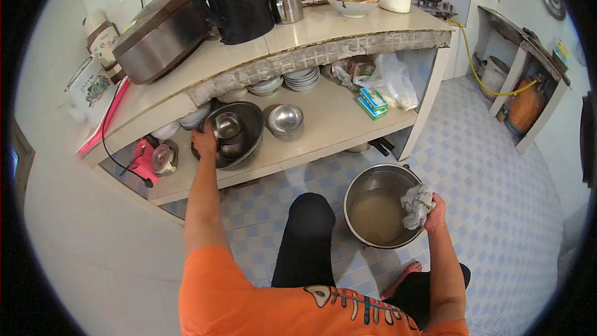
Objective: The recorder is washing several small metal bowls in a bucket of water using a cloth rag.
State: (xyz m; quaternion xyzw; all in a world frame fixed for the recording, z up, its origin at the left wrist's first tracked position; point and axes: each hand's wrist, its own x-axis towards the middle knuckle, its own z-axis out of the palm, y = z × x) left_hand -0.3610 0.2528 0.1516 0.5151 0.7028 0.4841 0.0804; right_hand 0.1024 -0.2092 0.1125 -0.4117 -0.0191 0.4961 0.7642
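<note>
On the lower shelf, my left hand [204, 140] is at the left side of a wide dark metal basin [254, 123], its fingers partly hidden beside a metal bowl [228, 125] inside it. Whether the fingers grip the bowl or the basin I cannot tell. More metal bowls lie under that one. My right hand [434, 213] holds a crumpled grey wet cloth [416, 205] over the right rim of a metal bucket [350, 186]. Cloudy brownish water [377, 214] stands in the bucket, on the tiled floor. A stack of metal bowls [285, 120] sits right of the basin.
The tiled counter [322, 30] overhangs the shelf, with a black jug [238, 2] and a large cooker [161, 35] on it. Plate stacks [302, 79], green boxes [372, 102] and plastic bags [392, 79] sit on the shelf. A pink object [143, 158] and a cable are at left.
</note>
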